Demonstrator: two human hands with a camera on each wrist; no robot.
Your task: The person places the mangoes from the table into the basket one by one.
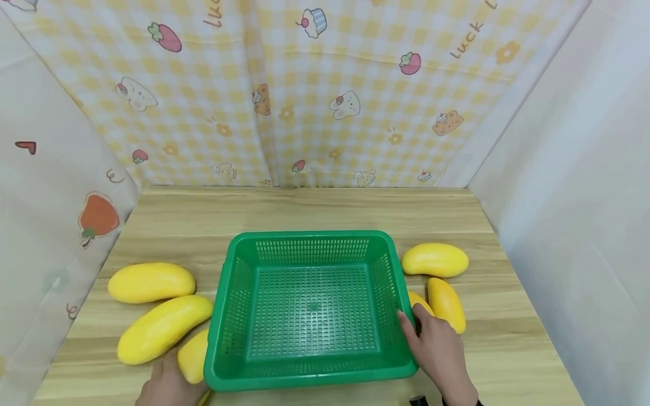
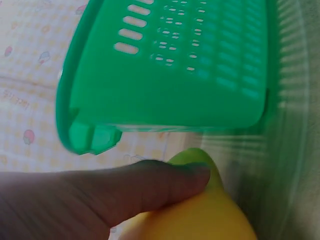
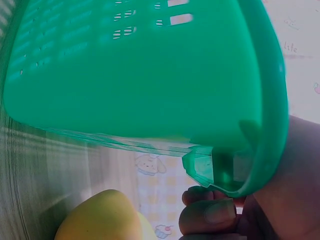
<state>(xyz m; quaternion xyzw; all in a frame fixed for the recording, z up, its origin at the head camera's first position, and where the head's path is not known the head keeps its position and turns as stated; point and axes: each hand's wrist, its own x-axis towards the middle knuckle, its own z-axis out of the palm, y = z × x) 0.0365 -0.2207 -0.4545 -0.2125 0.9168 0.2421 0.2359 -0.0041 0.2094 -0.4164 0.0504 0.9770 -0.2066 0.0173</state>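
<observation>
A green plastic basket with slotted walls stands in the middle of the table, its inside bare. My right hand grips its right rim, thumb over the edge and fingers below the rim outside, as the right wrist view shows. At the basket's front left, my left hand holds a yellow mango. In the left wrist view the thumb lies across that mango; the other fingers are hidden. Two long yellow mangoes, one upper and one lower, lie left of the basket.
Right of the basket lie a pale mango, a deeper yellow one and another partly hidden by the rim. A sliver of yellow shows below my left hand. A patterned curtain hangs behind the wooden table.
</observation>
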